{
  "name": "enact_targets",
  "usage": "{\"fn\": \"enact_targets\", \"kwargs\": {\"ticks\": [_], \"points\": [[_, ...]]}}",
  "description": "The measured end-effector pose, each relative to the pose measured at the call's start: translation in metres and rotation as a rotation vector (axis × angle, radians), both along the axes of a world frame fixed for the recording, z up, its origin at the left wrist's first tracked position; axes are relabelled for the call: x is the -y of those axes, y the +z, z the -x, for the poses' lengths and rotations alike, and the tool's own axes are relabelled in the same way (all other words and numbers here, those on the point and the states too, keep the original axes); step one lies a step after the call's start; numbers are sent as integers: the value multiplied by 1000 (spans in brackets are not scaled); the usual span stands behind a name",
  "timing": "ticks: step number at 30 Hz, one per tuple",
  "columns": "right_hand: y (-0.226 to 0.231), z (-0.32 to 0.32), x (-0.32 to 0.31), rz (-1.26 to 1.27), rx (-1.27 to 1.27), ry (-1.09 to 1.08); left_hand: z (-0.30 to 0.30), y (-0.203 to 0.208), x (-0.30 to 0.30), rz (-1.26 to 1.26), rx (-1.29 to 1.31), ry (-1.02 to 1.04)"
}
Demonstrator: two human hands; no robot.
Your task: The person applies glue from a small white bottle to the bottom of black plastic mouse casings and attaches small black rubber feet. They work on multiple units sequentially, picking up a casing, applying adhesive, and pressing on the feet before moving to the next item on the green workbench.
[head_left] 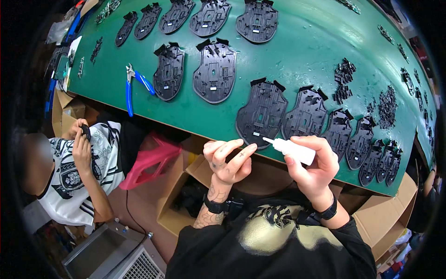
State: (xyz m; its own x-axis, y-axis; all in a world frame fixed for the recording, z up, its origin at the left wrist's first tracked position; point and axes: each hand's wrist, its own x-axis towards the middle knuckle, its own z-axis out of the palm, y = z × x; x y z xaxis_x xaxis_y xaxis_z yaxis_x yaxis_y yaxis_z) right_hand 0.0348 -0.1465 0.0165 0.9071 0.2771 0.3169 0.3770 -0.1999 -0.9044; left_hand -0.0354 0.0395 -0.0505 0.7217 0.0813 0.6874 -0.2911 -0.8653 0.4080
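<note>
White bottle [298,151] sits clamped between the fingers of the right hand [319,169], nozzle [268,140] pointing left, near a black shell [260,111] on the bench [297,56]. Light, even squeezing should control it best. The left hand [230,162] has curled fingers; whether they pinch anything, I cannot tell.

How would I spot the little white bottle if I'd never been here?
Find the big green table, then the camera wearer's right hand at its near edge. That hand holds the small white bottle, thin nozzle pointing left. It's plain white, unlike the black shield-shaped panels lying nearby.
</note>
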Motion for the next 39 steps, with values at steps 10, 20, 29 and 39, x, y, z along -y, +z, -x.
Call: {"fn": "enact_targets", "kwargs": {"ticks": [10,20,29,39], "points": [[-1,-5,-14,222,312,31,1,-13,2,-9,-6,33],[0,-2,-5,164,266,28,2,-12,2,1,-8,19],[0,2,56,163,329,-145,8,14,38,94,-54,-354],[-3,2,51,291,342,-147,-14,13,63,240,-152,-488]]}}
